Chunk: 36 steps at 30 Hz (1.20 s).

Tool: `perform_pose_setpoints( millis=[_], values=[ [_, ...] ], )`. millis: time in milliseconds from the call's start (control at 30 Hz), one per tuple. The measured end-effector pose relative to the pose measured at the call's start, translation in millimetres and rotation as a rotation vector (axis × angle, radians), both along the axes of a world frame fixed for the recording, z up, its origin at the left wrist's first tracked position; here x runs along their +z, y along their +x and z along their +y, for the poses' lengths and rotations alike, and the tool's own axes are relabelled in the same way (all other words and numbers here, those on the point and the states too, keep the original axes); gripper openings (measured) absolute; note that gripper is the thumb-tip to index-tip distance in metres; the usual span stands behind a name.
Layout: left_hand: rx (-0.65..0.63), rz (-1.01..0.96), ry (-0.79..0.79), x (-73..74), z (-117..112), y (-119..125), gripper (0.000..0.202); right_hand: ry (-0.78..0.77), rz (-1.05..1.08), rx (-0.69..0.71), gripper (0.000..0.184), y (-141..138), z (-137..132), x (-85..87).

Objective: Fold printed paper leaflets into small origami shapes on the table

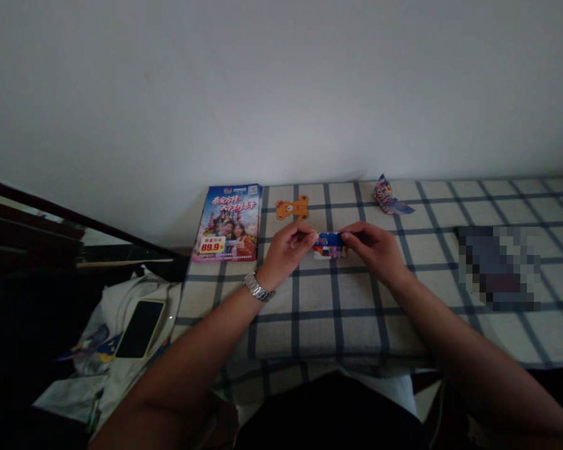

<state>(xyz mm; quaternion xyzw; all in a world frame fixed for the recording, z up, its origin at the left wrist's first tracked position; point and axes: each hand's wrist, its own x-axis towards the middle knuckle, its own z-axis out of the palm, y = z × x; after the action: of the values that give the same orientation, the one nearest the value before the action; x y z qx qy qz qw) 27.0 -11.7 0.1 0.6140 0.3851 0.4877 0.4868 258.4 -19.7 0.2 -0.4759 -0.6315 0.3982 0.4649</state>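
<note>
Pinches small blue printed piece (329,245) at ends with left hand (288,250) and right hand (375,251), between far and near edges of desk (361,328).

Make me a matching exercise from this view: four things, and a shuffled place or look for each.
Things
1. small printed paper
2. wristwatch
3. smartphone
4. teddy bear picture

Places and looks
A. dark screen, lying on white material
B. orange, beside the flyer marked 89.9
C. held between the left hand and right hand
D. silver, worn on the left wrist

Pairs: 1-C, 2-D, 3-A, 4-B
</note>
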Motion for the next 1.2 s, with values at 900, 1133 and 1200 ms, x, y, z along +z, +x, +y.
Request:
perform_pose_setpoints(
  millis=[900, 1133, 1200],
  values=[
    [-0.022, 0.151, 0.100, 0.2, -2.0, -1.9, 0.017, -0.265, 0.212, 0.067, 0.028, -1.2, 3.3, -3.2],
    [-0.051, 0.148, 0.072, 0.9, -1.3, -1.7, 0.021, -0.224, 0.201, 0.023, 0.029, -0.1, 3.5, -4.4],
    [-0.064, 0.118, 0.037, -0.4, -0.2, -1.5, 0.025, -0.187, 0.178, 0.014, 0.028, 0.0, 3.2, -2.6]
  ],
)
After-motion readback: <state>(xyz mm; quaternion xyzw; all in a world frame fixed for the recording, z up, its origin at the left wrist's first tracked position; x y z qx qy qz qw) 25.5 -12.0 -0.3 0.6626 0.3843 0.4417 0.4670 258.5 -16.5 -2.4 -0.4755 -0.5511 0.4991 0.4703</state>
